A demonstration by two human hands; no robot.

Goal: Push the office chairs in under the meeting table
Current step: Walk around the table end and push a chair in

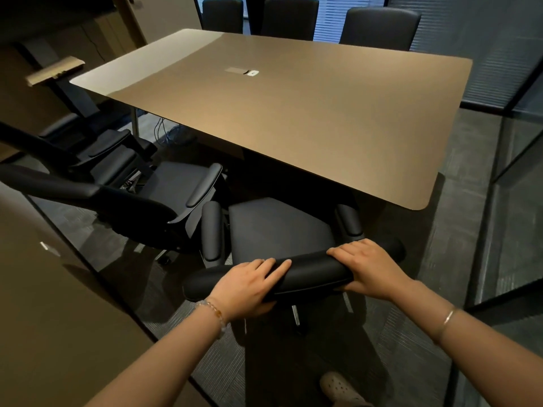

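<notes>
A black office chair (273,227) stands right in front of me at the near edge of the brown meeting table (293,113). Its seat front reaches just under the table edge, while its armrests stay outside. My left hand (246,286) and my right hand (367,268) both grip the top of its padded backrest, side by side. To the left a second black chair (176,183) sits angled with its seat partly under the table. A third black chair (111,148) stands further left, clear of the table's edge.
Three dark chairs (379,27) line the far side of the table. A glass wall (517,201) runs along the right, and a glass panel (73,274) closes in on my left. Cables (167,133) lie under the table. A small white device (252,73) rests on the tabletop.
</notes>
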